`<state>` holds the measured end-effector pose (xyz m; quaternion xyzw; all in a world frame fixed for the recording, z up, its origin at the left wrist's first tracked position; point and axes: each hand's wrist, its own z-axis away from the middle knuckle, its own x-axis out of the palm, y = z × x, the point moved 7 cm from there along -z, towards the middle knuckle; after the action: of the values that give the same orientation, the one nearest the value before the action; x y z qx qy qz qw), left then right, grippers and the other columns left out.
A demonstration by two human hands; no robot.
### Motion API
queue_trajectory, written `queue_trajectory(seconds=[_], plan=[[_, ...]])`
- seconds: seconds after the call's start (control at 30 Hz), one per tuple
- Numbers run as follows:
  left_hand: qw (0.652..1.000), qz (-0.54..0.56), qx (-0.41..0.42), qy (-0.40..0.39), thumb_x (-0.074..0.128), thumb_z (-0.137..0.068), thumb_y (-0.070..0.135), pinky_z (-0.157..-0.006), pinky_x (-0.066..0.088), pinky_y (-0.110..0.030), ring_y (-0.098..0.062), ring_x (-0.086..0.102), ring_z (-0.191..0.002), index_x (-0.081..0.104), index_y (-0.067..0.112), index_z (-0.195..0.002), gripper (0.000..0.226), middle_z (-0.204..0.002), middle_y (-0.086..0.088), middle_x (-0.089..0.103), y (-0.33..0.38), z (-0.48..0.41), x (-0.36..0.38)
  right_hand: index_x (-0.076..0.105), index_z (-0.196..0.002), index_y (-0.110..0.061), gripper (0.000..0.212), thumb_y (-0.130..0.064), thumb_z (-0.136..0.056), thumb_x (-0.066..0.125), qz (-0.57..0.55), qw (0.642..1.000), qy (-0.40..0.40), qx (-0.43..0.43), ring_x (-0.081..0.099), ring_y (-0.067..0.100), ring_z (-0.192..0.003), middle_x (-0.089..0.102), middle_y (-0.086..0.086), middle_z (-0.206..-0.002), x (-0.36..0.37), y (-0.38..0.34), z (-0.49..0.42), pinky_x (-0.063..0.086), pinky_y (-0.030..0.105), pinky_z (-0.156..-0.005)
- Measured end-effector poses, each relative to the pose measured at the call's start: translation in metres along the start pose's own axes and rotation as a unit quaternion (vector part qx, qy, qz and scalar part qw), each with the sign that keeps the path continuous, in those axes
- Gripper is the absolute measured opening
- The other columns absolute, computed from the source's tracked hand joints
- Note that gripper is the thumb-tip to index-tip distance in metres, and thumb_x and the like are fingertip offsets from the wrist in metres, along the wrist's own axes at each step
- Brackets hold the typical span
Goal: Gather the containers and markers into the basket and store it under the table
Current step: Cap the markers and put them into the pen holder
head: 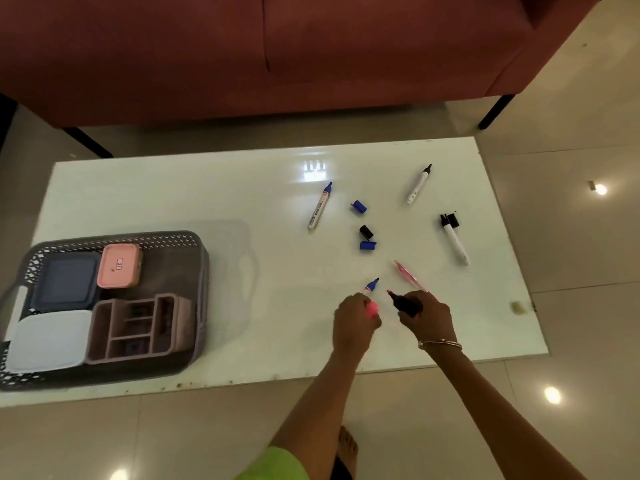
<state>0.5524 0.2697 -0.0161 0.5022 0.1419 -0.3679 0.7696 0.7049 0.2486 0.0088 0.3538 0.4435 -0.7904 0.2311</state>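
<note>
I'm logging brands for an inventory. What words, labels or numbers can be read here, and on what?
Nothing here is legible.
Far blue marker: print along the barrel, too blurred.
Far black marker: small marks on the barrel, too blurred.
Pink container: small sticker on the lid, too small.

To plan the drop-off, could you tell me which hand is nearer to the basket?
Left. The left hand is off to the right of the basket; the right hand is farther right, beyond it.
</note>
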Motion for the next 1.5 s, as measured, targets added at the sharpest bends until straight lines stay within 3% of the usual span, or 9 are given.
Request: queue_trajectory(seconds=[0.3, 0.5, 0.67, 0.9, 1.03, 1.17, 1.27, 1.4, 1.5], plan=[[0.982, 0.188, -0.023, -0.018, 0.081, -0.062, 0.003, -0.068, 0.048, -0.006, -0.011, 0.065, -0.077, 0.074, 0.007, -0.092, 0.031, -0.089, -0.005, 0.073, -0.030, 0.036, -0.105, 0.071, -0.099, -0.005, 0.029, 0.001, -0.070, 0.074, -0.057, 0.991, -0.070, -0.097, 0.064, 0.032, -0.094, 0.072, 0.019, -0.097, -0.013, -0.112, 0.044, 0.047, 0.033, -0.083], [0.966, 0.247, -0.050, -0.057, 0.078, -0.066, -0.001, -0.084, 0.055, -0.020, -0.022, 0.070, -0.083, 0.059, 0.004, -0.119, 0.056, -0.097, -0.020, 0.073, -0.034, 0.043, -0.134, 0.069, -0.107, -0.010, 0.027, -0.009, -0.080, 0.067, 0.050, 0.971, -0.148, -0.180, 0.062, 0.027, -0.101, 0.070, 0.014, -0.105, 0.013, -0.158, 0.050, 0.034, 0.016, -0.079], [0.984, 0.155, -0.022, -0.089, 0.082, -0.063, 0.002, -0.063, 0.034, 0.010, -0.006, 0.063, -0.085, 0.052, 0.006, -0.127, 0.071, -0.101, -0.020, 0.072, -0.038, 0.046, -0.148, 0.070, -0.104, -0.010, 0.025, -0.004, -0.080, 0.065, 0.082, 0.945, -0.182, -0.258, 0.065, 0.029, -0.094, 0.071, 0.015, -0.100, 0.032, -0.185, 0.068, 0.047, 0.031, -0.083], [0.989, 0.116, -0.021, -0.084, 0.073, -0.070, -0.006, -0.061, 0.040, 0.005, -0.029, 0.071, -0.082, 0.044, 0.007, -0.134, 0.071, -0.093, -0.025, 0.072, -0.060, 0.056, -0.169, 0.075, -0.090, -0.011, 0.019, 0.000, -0.077, 0.067, 0.057, 0.932, -0.206, -0.293, 0.068, 0.031, -0.078, 0.074, 0.016, -0.083, 0.061, -0.211, 0.083, 0.053, 0.036, -0.072], [0.995, 0.054, -0.011, -0.082, 0.077, -0.069, 0.002, -0.087, 0.046, -0.015, -0.022, 0.068, -0.097, 0.053, 0.009, -0.128, 0.065, -0.101, -0.018, 0.073, -0.070, 0.064, -0.184, 0.068, -0.108, -0.020, 0.024, -0.014, -0.086, 0.059, 0.138, 0.907, -0.275, -0.288, 0.064, 0.026, -0.094, 0.071, 0.009, -0.101, 0.083, -0.221, 0.084, 0.048, 0.034, -0.083], [0.995, 0.096, -0.002, -0.004, 0.076, -0.068, -0.001, -0.090, 0.047, -0.013, -0.016, 0.066, -0.097, 0.054, 0.014, -0.127, 0.064, -0.114, -0.012, 0.068, -0.074, 0.073, -0.228, 0.046, -0.125, -0.012, 0.038, -0.001, -0.089, 0.046, 0.200, 0.879, -0.251, -0.352, 0.061, 0.032, -0.086, 0.055, 0.011, -0.112, 0.096, -0.252, 0.093, 0.044, 0.034, -0.069], [0.995, 0.037, 0.010, 0.091, 0.073, -0.071, -0.002, -0.097, 0.028, -0.006, -0.006, 0.047, -0.116, 0.044, 0.017, -0.135, 0.073, -0.131, 0.008, 0.048, -0.090, 0.082, -0.277, 0.047, -0.112, -0.002, 0.027, 0.005, -0.086, 0.045, 0.077, 0.909, -0.222, -0.345, 0.054, 0.033, -0.076, 0.050, 0.018, -0.107, 0.101, -0.286, 0.097, 0.039, 0.032, -0.064], [0.942, 0.121, -0.103, 0.296, 0.055, -0.084, -0.005, -0.076, 0.042, -0.002, -0.014, 0.062, -0.095, 0.059, 0.010, -0.117, 0.037, -0.116, -0.010, 0.065, -0.147, 0.116, -0.341, 0.053, -0.094, 0.003, 0.015, -0.001, -0.081, 0.059, -0.148, 0.938, -0.224, -0.221, 0.042, 0.020, -0.077, 0.048, 0.011, -0.086, 0.122, -0.323, 0.094, 0.029, 0.022, -0.059], [0.893, 0.170, -0.151, 0.388, 0.056, -0.090, 0.015, -0.083, 0.044, -0.024, -0.023, 0.062, -0.098, 0.062, 0.008, -0.108, 0.020, -0.107, -0.012, 0.068, -0.176, 0.141, -0.361, 0.060, -0.094, -0.001, 0.021, 0.003, -0.075, 0.067, -0.306, 0.915, -0.251, -0.082, 0.051, 0.018, -0.079, 0.057, 0.007, -0.087, 0.154, -0.334, 0.094, 0.042, 0.022, -0.069]])
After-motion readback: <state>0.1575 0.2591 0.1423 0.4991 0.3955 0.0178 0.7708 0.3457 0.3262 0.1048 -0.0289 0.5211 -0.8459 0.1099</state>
